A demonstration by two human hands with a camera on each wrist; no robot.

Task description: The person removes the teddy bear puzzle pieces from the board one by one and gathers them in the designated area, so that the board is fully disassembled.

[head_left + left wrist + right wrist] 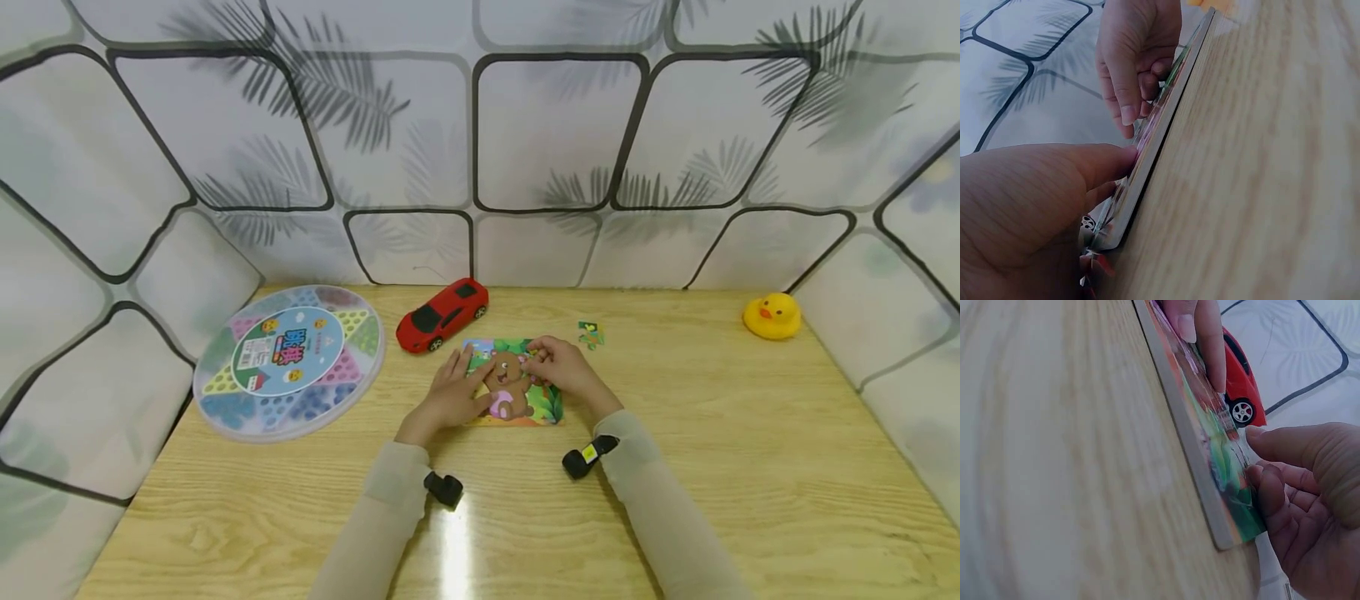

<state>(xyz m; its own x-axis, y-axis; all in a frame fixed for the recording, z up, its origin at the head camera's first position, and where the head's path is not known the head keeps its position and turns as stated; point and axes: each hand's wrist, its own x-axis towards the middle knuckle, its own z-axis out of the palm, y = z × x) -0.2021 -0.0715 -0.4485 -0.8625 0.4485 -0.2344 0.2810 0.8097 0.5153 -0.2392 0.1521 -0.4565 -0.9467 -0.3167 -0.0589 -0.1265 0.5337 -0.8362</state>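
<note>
A jigsaw puzzle with a brown cartoon bear lies flat on the wooden table, in a thin board tray whose edge shows in the right wrist view. My left hand rests with fingers spread on the puzzle's left side; in the left wrist view its thumb touches the surface. Over the upper right part, my right hand has thumb and fingers bent close to the picture. Whether a piece is between those fingertips is hidden. One loose puzzle piece lies beyond the right hand.
A red toy car stands behind the puzzle. At the left lies a round Chinese checkers box. A yellow rubber duck sits at the far right. Patterned fabric walls border the back and sides.
</note>
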